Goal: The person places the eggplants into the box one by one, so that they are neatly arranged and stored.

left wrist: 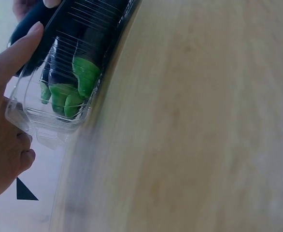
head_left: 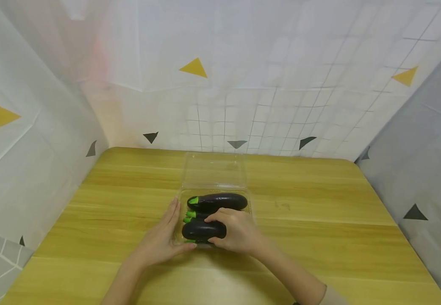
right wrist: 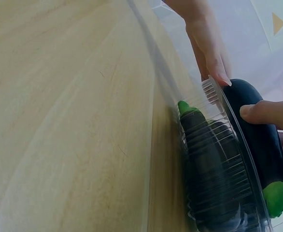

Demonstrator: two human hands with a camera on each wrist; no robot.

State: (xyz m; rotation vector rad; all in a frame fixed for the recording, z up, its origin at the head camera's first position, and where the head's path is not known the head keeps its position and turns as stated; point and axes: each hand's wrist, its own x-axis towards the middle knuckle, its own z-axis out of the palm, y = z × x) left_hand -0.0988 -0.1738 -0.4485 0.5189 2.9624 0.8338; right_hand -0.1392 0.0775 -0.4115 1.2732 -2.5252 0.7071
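Observation:
A clear plastic clamshell container (head_left: 180, 195) holds several dark purple eggplants with green stem ends. My right hand (head_left: 239, 231) grips the nearest eggplant (head_left: 202, 230), which lies on top at the front rim. In the right wrist view, the thumb presses this eggplant's (right wrist: 252, 128) side and its green stem end points away from the left hand. My left hand (head_left: 163, 239) holds the container's left front corner, thumb along the front and fingers along the left side. At the back of the container lies another eggplant (head_left: 220, 201); those between are partly hidden.
The container's hinged lid (head_left: 214, 169) lies folded back toward the rear of the wooden table (head_left: 319, 212). White patterned sheets (head_left: 243, 63) enclose the table at the back and both sides.

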